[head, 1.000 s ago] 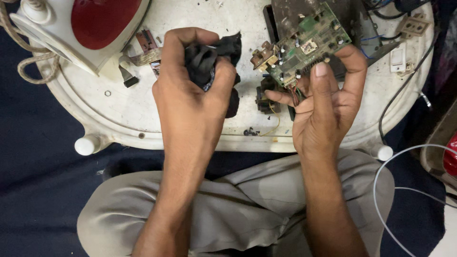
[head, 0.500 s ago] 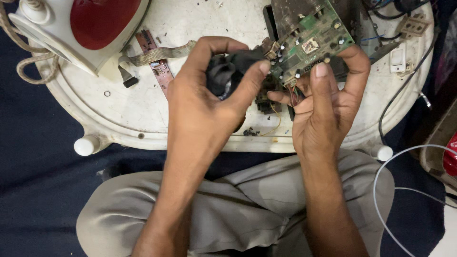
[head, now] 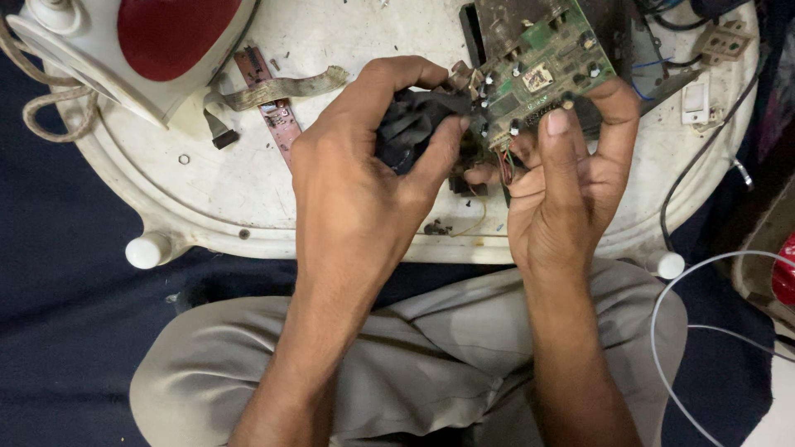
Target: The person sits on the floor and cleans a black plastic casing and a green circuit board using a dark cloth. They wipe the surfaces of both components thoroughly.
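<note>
We hold the green circuit board [head: 542,79] in our right hand [head: 571,199], thumb pressed on its near edge and fingers curled behind, tilted up so its component side faces us over the round white tray [head: 207,190]. Our left hand [head: 356,190] is closed around a bunched black cloth [head: 414,124], pressed against the board's left edge. A white-and-red iron [head: 141,41] sits far left.

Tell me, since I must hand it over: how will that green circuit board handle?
Probably stiff and light: the right hand holds the green circuit board flat by one edge. Likely fragile, with small parts standing proud. Thin wires hang below, so they may snag.
</note>
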